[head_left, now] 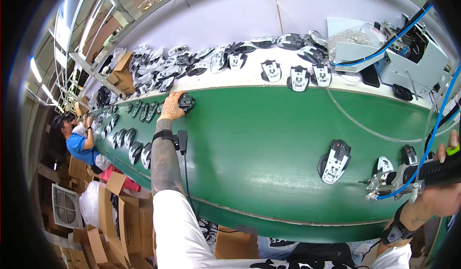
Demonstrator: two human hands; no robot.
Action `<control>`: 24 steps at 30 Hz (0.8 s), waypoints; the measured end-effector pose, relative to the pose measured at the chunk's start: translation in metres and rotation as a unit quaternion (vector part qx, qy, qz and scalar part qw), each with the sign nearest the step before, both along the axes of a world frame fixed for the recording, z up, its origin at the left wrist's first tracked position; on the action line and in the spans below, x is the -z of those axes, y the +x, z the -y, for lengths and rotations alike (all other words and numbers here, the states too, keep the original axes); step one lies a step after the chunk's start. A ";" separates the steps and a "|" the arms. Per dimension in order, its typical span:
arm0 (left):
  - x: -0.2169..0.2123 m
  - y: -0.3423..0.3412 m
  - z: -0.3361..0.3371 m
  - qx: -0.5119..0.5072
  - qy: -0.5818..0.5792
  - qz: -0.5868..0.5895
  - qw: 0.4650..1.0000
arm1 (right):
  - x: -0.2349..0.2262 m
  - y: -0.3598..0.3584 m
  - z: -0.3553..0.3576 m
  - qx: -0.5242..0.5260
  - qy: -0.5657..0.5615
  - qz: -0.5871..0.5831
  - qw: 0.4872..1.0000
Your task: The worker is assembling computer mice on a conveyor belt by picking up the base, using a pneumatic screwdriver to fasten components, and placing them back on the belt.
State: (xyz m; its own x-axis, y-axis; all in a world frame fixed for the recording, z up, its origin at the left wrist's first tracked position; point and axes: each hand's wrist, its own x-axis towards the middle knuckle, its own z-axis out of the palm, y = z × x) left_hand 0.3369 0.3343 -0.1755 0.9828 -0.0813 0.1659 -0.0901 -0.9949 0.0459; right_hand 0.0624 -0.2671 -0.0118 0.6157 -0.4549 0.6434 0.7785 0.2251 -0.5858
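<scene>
My left hand (171,106) reaches to the far edge of the green belt, its fingers closed round a dark computer mouse shell (186,103). At the right, my right hand (439,199) grips an air screwdriver (437,171) with a black handle, a metal front and a blue hose; its thin tip points left. Left of that tip, an upturned black and white mouse shell (334,162) lies on the belt, apart from both hands. Partly behind the screwdriver sit another white mouse part (384,165) and a dark one (409,154).
Mouse shells (180,62) crowd the white shelf (249,74) behind the green belt (254,139). More shells (129,137) stand in rows at left, near a person in blue (80,144). A screw feeder box (357,53) stands back right; a clear hose (355,120) crosses the belt.
</scene>
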 end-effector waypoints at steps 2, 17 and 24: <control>0.009 0.005 -0.005 0.015 -0.019 -0.004 1.000 | 0.000 -0.001 0.008 -0.084 -0.052 0.019 0.995; 0.012 -0.085 0.087 0.049 -0.092 -0.039 0.994 | -0.001 -0.008 0.002 -0.131 0.002 0.026 0.991; -0.018 -0.110 0.138 -0.027 -0.051 -0.126 0.990 | -0.006 -0.010 -0.007 -0.101 0.062 0.020 0.993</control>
